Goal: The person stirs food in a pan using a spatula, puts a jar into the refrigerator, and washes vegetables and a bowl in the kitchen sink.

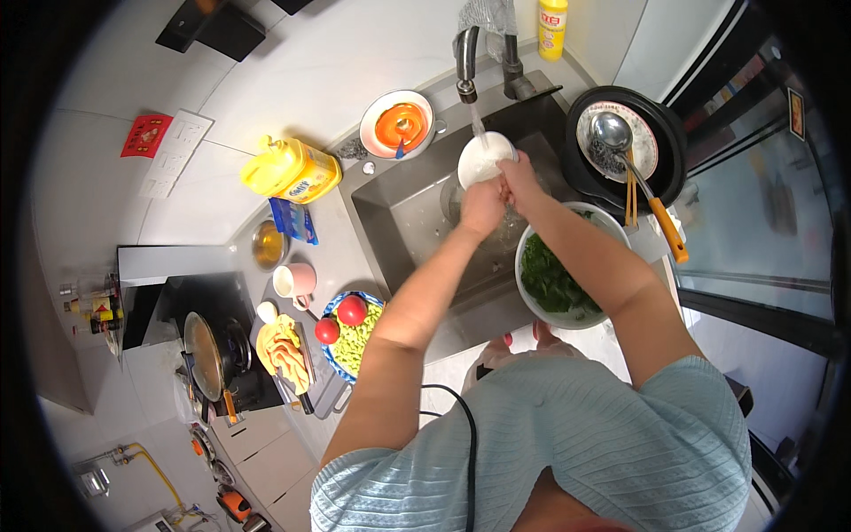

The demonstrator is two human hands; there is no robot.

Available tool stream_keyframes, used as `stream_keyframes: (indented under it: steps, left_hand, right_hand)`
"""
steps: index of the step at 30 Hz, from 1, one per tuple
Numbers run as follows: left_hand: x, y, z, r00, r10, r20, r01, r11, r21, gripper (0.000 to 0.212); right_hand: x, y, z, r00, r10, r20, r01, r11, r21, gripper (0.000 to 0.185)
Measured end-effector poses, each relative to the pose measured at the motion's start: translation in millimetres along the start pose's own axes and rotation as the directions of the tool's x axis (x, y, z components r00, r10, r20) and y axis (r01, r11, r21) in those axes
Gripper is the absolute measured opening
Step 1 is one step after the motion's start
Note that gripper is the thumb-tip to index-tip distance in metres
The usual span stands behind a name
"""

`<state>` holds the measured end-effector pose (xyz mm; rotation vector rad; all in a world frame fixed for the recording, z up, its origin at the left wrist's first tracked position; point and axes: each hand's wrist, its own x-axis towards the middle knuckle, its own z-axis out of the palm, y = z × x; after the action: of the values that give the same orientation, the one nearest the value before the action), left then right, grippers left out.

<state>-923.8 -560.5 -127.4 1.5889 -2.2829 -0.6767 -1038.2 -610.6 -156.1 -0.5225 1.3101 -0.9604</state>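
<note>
Water runs from the faucet (467,90) into a white bowl (480,159), tilted over the metal sink (399,213). My left hand (484,205) grips the bowl's near edge, and my right hand (522,178) is on its right side; the fingertips are partly hidden. Beneath my hands, a clear round vessel seems to lie in the sink, its outline partly covered. Under my right forearm stands a large white bowl (524,292) of leafy greens (552,276). A white bowl with orange residue (401,126) rests behind the sink's left corner.
Right of the sink, a black pot (675,149) holds a patterned plate, a ladle (611,131) and chopsticks. To the left are a yellow detergent jug (292,171), a pink mug (296,279), tomatoes (352,310) on green beans, and a cutting board with a cloth and knife.
</note>
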Motion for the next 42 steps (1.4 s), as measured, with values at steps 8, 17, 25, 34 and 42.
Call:
stream_keyframes:
  steps: [8,17,25,34,42]
  left_hand:
    - [-6,-14,-27,0.95,0.224,-0.219,-0.188,0.966,0.176,0.035]
    - [-8,-43,-11,0.844,-0.443,-0.303,0.073,0.655,-0.752,0.048]
    - [31,-94,18,0.748,-0.659,-0.085,0.45,0.597,-0.665,0.027]
    - [36,-51,-33,0.929,-0.331,0.163,0.155,-0.052,-0.987,0.039]
    - [53,-48,-57,0.91,-0.148,0.387,0.348,-0.236,-0.907,0.049]
  right_hand:
    - [87,40,-70,0.946,-0.029,0.322,0.084,0.984,-0.158,0.046]
    - [-7,18,9,0.984,0.078,0.162,-0.095,0.99,0.103,0.041]
    - [-14,-3,21,0.983,-0.129,0.131,0.118,0.989,0.086,0.059]
    - [-20,-16,-16,0.845,0.237,0.478,-0.348,0.925,0.156,0.062]
    - [-3,3,-24,0.66,0.296,0.691,-0.566,0.801,0.197,0.053]
